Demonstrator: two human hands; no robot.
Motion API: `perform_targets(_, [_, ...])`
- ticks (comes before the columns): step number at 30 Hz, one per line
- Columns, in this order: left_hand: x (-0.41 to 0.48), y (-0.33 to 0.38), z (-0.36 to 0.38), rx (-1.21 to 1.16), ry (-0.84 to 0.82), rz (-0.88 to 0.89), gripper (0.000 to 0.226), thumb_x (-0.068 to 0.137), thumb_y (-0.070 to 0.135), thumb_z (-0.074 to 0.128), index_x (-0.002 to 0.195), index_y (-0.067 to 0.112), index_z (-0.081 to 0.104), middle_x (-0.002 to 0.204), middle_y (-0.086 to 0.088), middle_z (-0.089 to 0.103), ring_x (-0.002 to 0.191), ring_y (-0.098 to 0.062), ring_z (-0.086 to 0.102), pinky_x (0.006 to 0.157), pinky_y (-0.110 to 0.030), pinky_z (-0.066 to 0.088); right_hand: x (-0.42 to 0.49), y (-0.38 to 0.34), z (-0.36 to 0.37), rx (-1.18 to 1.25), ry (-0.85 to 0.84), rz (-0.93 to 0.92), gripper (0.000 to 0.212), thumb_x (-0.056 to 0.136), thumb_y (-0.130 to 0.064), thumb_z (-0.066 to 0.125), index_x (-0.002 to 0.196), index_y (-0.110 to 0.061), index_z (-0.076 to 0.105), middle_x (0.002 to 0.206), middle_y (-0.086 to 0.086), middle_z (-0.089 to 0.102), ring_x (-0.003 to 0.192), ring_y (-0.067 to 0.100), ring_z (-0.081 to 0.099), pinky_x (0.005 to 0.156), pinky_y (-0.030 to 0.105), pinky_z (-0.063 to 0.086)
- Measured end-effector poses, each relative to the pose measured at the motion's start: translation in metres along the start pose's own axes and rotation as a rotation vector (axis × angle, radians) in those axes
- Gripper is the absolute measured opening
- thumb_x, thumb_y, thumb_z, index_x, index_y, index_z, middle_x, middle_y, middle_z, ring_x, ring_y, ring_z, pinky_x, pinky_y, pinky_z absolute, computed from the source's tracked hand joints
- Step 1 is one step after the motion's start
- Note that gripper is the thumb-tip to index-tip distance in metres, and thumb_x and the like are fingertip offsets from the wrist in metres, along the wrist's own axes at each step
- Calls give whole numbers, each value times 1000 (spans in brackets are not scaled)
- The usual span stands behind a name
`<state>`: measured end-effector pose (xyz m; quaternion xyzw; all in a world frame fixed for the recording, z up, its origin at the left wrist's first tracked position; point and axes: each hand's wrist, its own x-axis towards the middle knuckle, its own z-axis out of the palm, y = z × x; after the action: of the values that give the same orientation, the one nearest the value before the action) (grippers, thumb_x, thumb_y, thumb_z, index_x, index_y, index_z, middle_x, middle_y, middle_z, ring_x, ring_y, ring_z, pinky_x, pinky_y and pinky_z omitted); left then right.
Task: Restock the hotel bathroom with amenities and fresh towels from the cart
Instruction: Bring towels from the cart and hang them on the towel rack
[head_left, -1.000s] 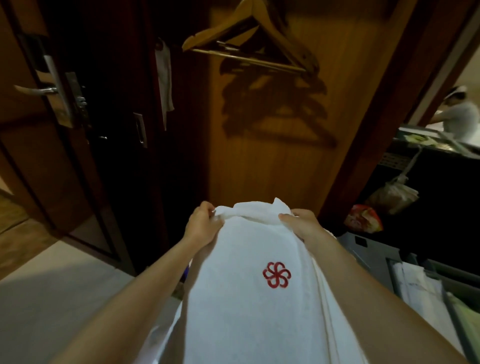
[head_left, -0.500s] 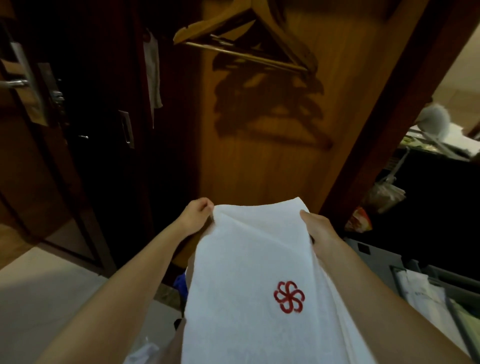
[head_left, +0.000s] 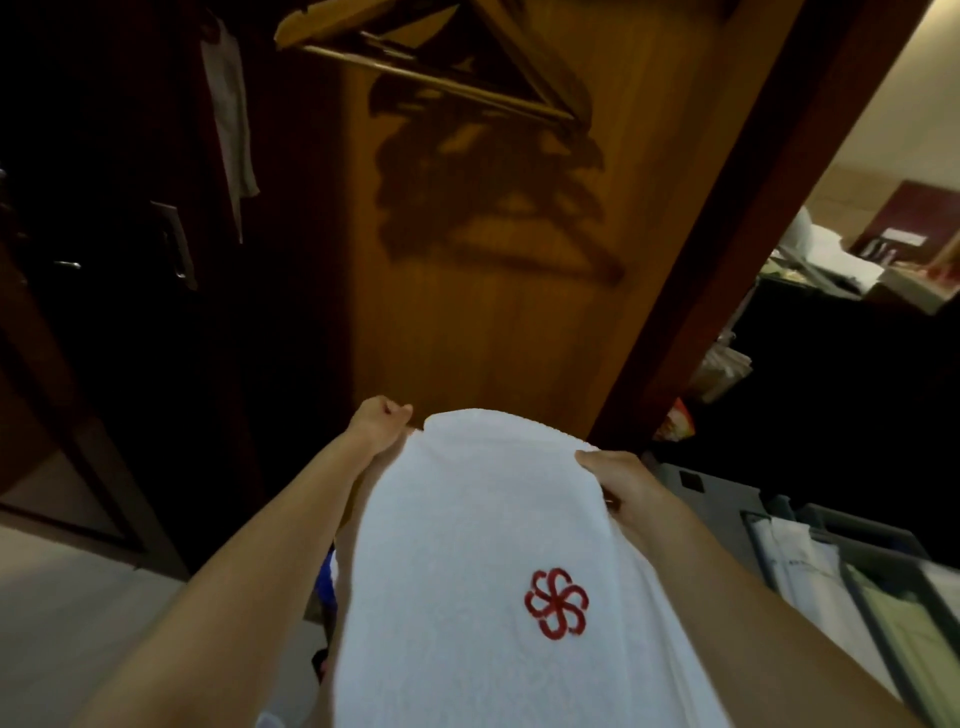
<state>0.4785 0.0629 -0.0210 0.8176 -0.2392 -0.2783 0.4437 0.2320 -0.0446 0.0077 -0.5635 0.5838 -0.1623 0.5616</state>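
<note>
A white towel (head_left: 483, 545) with a red flower emblem (head_left: 556, 603) is stretched out in front of me, its far edge curved upward. My left hand (head_left: 379, 423) pinches the towel's far left corner with curled fingers. My right hand (head_left: 618, 480) grips the far right edge, thumb on top. The rest of the towel drapes down toward me and hides what lies below it.
A wooden panel (head_left: 467, 260) with wooden hangers (head_left: 431, 62) stands straight ahead. A dark door (head_left: 104, 234) is at the left. The grey cart (head_left: 810, 545) with folded linen and trays sits at the right. Pale floor (head_left: 67, 613) lies lower left.
The view has turned a little to the right and down. The towel's far edge has bowed upward and the emblem sits lower in view; both hands keep their hold on the corners.
</note>
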Motion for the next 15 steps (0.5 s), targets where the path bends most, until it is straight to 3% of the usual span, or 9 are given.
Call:
perform_targets(3, [-11, -11, -1, -127, -34, -191, 48, 94, 35, 51, 127, 0, 51, 128, -17, 56, 116, -36, 53, 99, -40, 41, -1, 6, -2, -36, -24, 12, 28, 74, -23, 71, 99, -12, 64, 100, 13, 68, 98, 33, 63, 95, 46, 50])
perform_targets(5, [-21, -15, -7, -235, -55, -246, 59, 90, 35, 58, 135, 2, 40, 133, -18, 51, 119, -37, 51, 101, -42, 42, -1, 7, -4, 2, -18, 25, 29, 81, -21, 66, 109, -13, 62, 109, 13, 67, 100, 34, 63, 96, 48, 49])
perform_targets(7, [-34, -17, -14, -293, -65, -263, 63, 87, 31, 64, 136, 3, 37, 133, -18, 51, 118, -37, 51, 100, -44, 43, -1, 5, -4, 67, -27, 13, 38, 87, -19, 61, 123, -8, 57, 117, 17, 64, 107, 38, 61, 96, 44, 48])
perform_targets(10, [-51, -20, -23, -344, -100, -271, 65, 83, 28, 69, 134, 2, 39, 130, -17, 53, 114, -36, 54, 98, -46, 45, -14, -2, -3, 124, -76, -31, 35, 93, -13, 55, 125, 2, 53, 129, 25, 56, 119, 41, 54, 90, 42, 48])
perform_targets(13, [-68, -24, -25, -256, -140, -267, 47, 83, 27, 68, 121, 2, 55, 119, -18, 61, 105, -34, 60, 96, -47, 47, -28, 0, -9, 155, -193, -60, 36, 89, -11, 60, 123, 2, 54, 127, 25, 57, 112, 39, 59, 88, 41, 51])
perform_targets(15, [-77, -25, -23, -198, -54, -208, 39, 85, 23, 65, 119, 5, 57, 118, -16, 61, 105, -32, 59, 96, -45, 47, -37, 5, -17, 148, -280, -55, 37, 83, -11, 66, 118, -1, 60, 119, 20, 64, 105, 35, 64, 95, 47, 49])
